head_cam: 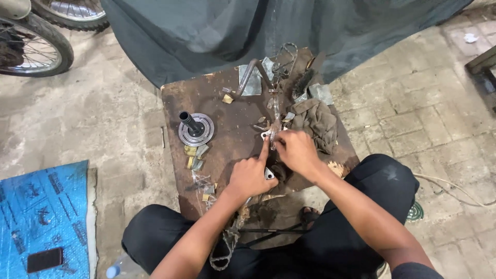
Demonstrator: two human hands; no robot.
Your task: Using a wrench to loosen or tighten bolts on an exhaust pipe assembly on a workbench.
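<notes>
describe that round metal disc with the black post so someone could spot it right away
On the rusty brown board on the paving, look left of both hands. There sits the ringed silver disc, with a black post rising from its centre, the only round part there.

Cracked paved floor (423,119), a dark cloth (232,31) hanging behind, a blue sheet (41,206) lying left.

Resting on the rusty desk (217,98): a round metal disc with a dark shaft (196,129) standing upright at its left side, a crumpled brown rag (318,121) lying at the right, a wire brush (302,82) near the far edge. Lying on the paved floor (418,119): a blue sheet (46,206) with a dark phone (45,259) on it. Showing at top left: a spoked wheel (36,46). Hanging behind: a grey tarp (217,31).
</notes>
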